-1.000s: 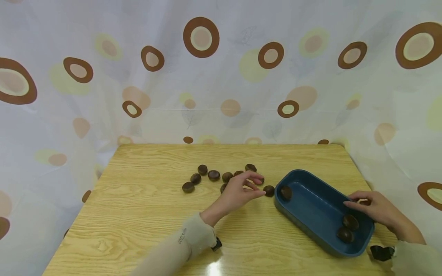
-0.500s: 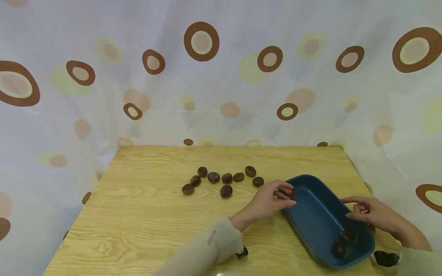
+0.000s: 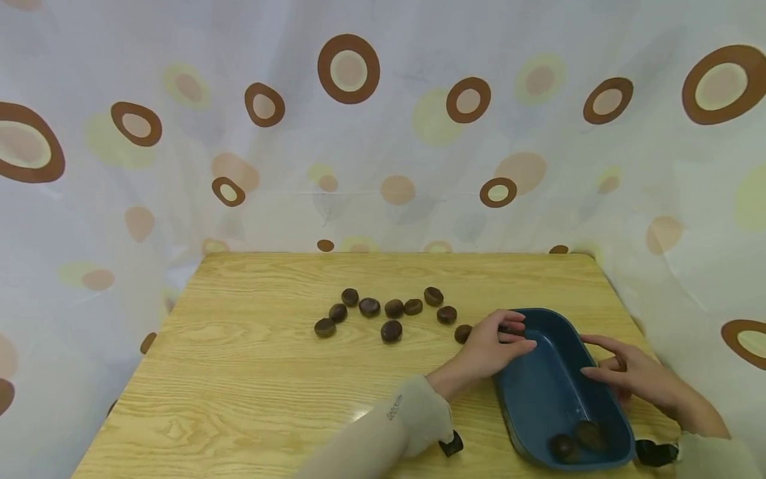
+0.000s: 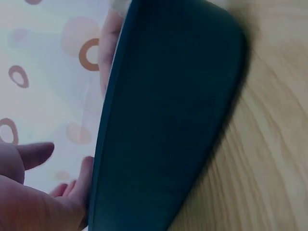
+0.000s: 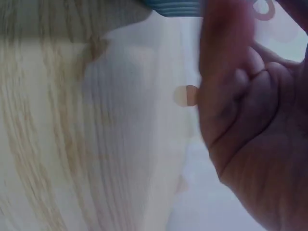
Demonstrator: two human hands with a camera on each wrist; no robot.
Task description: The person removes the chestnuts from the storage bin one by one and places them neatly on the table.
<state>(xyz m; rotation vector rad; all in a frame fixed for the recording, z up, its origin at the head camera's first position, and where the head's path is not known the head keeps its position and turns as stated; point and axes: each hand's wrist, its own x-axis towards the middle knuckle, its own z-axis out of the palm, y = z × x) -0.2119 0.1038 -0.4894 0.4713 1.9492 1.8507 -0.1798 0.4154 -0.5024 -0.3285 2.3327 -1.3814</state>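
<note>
In the head view a deep blue oblong tray (image 3: 535,392) stands at the right of the table. My left hand (image 3: 487,346) reaches over its far left rim, thumb apart from the fingers. The left wrist view shows its fingers (image 4: 83,185) behind the rim and the tray's outer wall. My right hand (image 3: 637,379) holds the right rim, its thumb reaching over the edge. Two blurred chestnuts, one a chestnut (image 3: 562,446), lie at the tray's near end. The corner under my left fingers is partly hidden. A loose chestnut (image 3: 461,334) sits just left of my left hand.
Several more chestnuts lie scattered across the middle of the wooden table (image 3: 251,386), among them a chestnut (image 3: 391,331) nearest me. A patterned curtain (image 3: 395,133) hangs behind the table's far edge and along both sides.
My left hand has moved right from among the chestnuts to the tray's rim. The tray has turned clockwise, its near end swinging left, with my right hand following. The chestnuts inside have shifted.
</note>
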